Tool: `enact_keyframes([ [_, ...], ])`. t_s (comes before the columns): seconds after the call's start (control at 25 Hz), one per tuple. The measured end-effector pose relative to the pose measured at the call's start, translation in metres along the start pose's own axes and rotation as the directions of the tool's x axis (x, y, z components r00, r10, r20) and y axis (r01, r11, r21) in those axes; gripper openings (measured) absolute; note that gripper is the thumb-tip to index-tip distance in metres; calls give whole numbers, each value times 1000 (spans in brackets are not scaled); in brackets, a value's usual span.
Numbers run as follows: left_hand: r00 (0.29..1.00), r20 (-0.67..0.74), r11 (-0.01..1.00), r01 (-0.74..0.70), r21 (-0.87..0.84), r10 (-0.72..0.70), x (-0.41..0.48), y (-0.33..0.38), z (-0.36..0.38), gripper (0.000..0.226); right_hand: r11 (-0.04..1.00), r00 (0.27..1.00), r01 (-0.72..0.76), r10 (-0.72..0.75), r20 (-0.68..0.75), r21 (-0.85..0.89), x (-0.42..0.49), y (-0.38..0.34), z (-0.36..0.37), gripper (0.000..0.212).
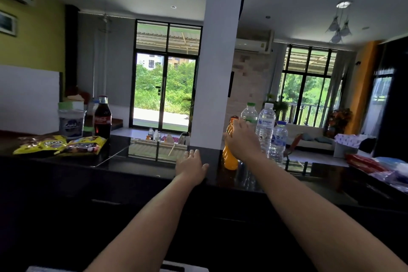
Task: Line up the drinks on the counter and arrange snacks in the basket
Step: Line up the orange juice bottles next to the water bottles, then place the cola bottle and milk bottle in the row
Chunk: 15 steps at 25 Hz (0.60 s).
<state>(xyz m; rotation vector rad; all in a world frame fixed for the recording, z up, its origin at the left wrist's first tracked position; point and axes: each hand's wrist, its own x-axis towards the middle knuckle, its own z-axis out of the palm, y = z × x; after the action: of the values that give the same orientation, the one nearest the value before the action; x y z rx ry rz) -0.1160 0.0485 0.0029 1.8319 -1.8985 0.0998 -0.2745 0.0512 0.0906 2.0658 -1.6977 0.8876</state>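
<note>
Head view. Two bare forearms reach from the near edge to the black bench point(141, 166). The left hand point(191, 166) rests flat on the near edge of the bench, fingers straight, holding nothing. The right hand point(241, 139) is farther away and to the right. Its fingers curl round the upper part of the orange bottle point(229, 158), which stands upright on the bench, long axis vertical, directly under that hand. Three water bottles point(266, 123) stand just beside it, to the right and far. The cola bottle point(102, 117) stands well apart at far left, on the left hand's side, beyond two yellow snack bags point(39, 144). No basket is visible. Judgement: the line-up depends on closing the gap between the cola bottle and the right-hand cluster.
</note>
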Motion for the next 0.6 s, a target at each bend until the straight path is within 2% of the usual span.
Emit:
enact_keyframes([
  [0.2, 997, -65, 987, 40, 154, -30, -8, -50, -46, 69, 992, 980, 122, -114, 162, -37, -2, -37, 13, 67],
  [0.4, 992, -34, 963, 123, 240, -118, -15, -117, -94, 72, 984, 907, 169, -174, 384, 46, 2, -92, 39, 62],
  [0.48, 987, -38, 947, 161, 277, -157, -15, -146, -111, 74, 973, 875, 227, -223, 430, 43, 10, -120, 50, 61],
  [0.6, 981, -48, 927, 195, 321, -190, -11, -187, -135, 74, 974, 865, 211, -228, 447, 89, 28, -161, 63, 65],
])
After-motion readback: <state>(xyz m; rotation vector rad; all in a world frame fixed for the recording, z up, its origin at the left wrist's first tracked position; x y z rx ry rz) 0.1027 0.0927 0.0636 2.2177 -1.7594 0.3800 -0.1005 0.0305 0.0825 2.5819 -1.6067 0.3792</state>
